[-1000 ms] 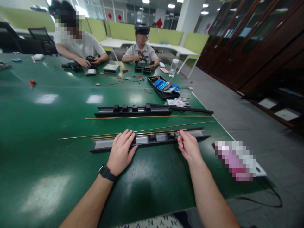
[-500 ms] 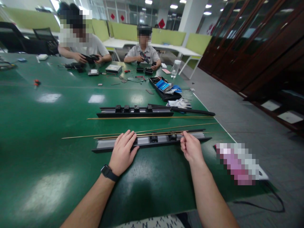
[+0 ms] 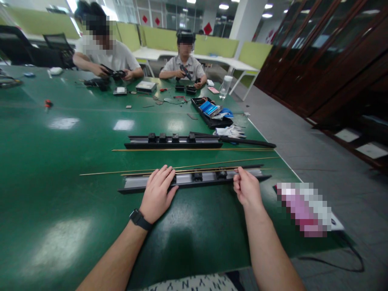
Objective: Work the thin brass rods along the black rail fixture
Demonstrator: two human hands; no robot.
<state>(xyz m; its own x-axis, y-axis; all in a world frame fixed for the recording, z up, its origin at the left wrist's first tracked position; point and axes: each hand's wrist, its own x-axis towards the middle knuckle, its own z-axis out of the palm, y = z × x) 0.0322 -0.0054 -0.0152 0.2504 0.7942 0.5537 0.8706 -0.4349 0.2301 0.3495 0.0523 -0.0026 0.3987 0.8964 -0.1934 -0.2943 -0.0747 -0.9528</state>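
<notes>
In front of me on the green table lies a long black rail (image 3: pixel 209 184) with a silver channel and several black blocks in it. My left hand (image 3: pixel 160 188) rests flat across its left half, fingers stretched and thumb apart at the near edge, hiding part of the channel. Towards the right end, my right hand (image 3: pixel 247 186) is closed in a pinch on a thin brass rod (image 3: pixel 212 170) that runs along the rail above the blocks. Just beyond, another thin brass rod (image 3: pixel 103 173) lies slanted on the table.
Farther back are a second railed channel (image 3: pixel 172 145) with blocks, more brass rods (image 3: pixel 169 150), a black strip (image 3: pixel 251 142), gloves (image 3: pixel 230 131) and a black tray (image 3: pixel 209 120). Two people sit across the table. A blurred pink-and-white item (image 3: pixel 303 210) lies by the right edge.
My right hand has shifted slightly to the right along the rail, still pinching. My left hand stays in place on the rail.
</notes>
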